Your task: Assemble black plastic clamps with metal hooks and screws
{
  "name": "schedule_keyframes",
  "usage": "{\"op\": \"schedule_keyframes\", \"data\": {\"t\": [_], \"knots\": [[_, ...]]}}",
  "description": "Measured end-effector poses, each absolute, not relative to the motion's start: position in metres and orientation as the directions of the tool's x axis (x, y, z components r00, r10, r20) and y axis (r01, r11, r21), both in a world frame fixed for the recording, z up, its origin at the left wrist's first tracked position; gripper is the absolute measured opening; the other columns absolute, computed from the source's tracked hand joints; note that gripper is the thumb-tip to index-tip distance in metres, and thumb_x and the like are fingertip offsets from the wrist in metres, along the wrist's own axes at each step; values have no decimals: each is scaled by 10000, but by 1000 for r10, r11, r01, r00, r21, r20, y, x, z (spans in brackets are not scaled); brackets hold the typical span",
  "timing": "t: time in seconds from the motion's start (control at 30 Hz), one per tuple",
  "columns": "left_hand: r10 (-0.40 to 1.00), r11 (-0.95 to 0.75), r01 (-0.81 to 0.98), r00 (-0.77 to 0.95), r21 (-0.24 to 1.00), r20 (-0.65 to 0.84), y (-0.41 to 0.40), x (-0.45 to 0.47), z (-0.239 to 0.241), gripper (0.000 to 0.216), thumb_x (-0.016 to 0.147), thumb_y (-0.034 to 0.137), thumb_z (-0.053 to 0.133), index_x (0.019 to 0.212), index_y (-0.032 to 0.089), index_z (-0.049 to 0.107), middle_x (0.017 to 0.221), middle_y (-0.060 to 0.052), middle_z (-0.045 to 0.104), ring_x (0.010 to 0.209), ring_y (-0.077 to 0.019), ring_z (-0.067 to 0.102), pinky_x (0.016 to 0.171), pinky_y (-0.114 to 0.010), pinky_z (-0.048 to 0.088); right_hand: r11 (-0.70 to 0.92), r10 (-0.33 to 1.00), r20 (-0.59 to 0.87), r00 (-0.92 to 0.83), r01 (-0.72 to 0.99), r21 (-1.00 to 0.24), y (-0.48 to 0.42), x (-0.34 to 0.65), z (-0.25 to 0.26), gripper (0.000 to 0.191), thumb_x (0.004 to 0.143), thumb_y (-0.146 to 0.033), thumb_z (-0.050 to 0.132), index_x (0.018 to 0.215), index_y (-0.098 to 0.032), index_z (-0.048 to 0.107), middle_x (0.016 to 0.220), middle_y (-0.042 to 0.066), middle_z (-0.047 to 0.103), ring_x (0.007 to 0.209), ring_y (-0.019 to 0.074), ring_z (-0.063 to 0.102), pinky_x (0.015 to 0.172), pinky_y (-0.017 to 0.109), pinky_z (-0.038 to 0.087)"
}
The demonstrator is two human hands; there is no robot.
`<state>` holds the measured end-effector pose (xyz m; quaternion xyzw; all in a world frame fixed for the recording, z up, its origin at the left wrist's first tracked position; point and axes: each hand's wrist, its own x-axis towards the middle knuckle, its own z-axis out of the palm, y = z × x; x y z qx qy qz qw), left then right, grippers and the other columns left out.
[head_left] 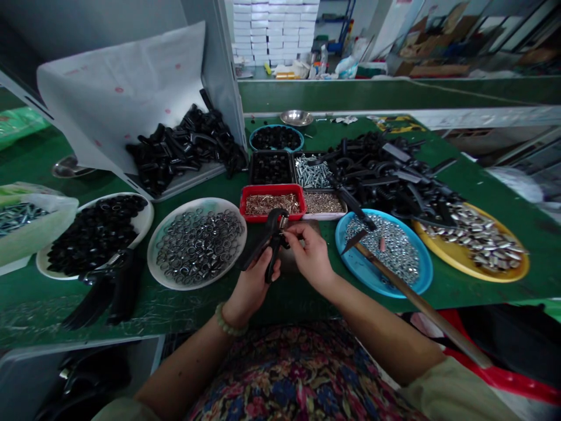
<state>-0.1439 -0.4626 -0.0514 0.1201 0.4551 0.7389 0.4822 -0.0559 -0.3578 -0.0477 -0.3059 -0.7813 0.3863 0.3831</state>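
Note:
A black hand grip strengthener [272,234] with a metal coil spring [283,221] is held over the table in front of me. My left hand [256,279] is closed around its handles from below. Against the spring end, my right hand [312,256] has thumb and fingers pinched together; whatever lies between them is too small to make out. Just beyond the hands stands a red tray [242,206] of thin coppery pins. Another assembled hand grip [114,286] lies at the left by a white plate [149,219] of black parts.
A white plate [154,275] holds metal rings. To the right are a blue plate [427,275] of small silver parts, with a wooden-handled hammer [416,298] across it, and a yellow plate [521,269] of metal pieces. Black handles [188,143] fill a bin; more parts [372,166] are heaped behind.

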Motion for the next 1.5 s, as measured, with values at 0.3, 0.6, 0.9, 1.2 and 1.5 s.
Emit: {"op": "schedule_keyframes", "data": {"t": [0.3, 0.6, 0.9, 1.2, 1.5], "knots": [[825, -81, -129, -565, 988, -6, -467, -143, -67, 343, 931, 391, 525, 1200, 179, 516, 719, 4, 528, 581, -106, 478, 545, -232, 435, 159, 914, 136, -383, 30, -987, -369, -64, -61, 164, 850, -355, 607, 820, -194, 611, 719, -11, 640, 653, 129, 577, 640, 256, 453], [862, -18, 503, -430, 864, 269, -469, -151, -76, 421, 937, 210, 442, 1358, 203, 448, 1223, -115, 552, 1125, -234, 516, 1002, -424, 432, -600, 761, -400, -511, -320, -733, -382, -64, -63, 344, 597, -440, 808, 661, -183, 588, 556, -43, 548, 477, 86, 445, 478, 225, 377], [936, 180, 713, -337, 678, 105, -472, -152, -79, 477, 980, 241, 343, 1457, 245, 370, 1106, -91, 501, 910, -187, 568, 842, -322, 492, -715, 650, -503, -570, -234, -659, -379, -33, -62, 370, 639, -432, 805, 705, -177, 545, 564, -66, 492, 456, 54, 387, 402, 169, 299], [993, 104, 981, -110, 161, 30, -465, -149, -85, 481, 961, 166, 336, 1438, 199, 394, 1007, -91, 523, 856, -205, 540, 754, -319, 460, -867, 364, -668, -649, 26, -498, -367, 10, -75, 136, 841, -285, 591, 809, -177, 515, 503, -116, 270, 393, 40, 151, 354, 129, 111], [986, 35, 983, -63, 179, 156, -465, -148, -99, 470, 951, 160, 373, 1417, 166, 429, 989, -108, 533, 890, -238, 493, 800, -369, 453, 545, 838, 95, -537, 814, -200, -298, 103, -75, 347, 877, -369, 558, 1150, -162, 614, 1107, 186, 641, 1080, 340, 575, 847, 464, 481]]}}
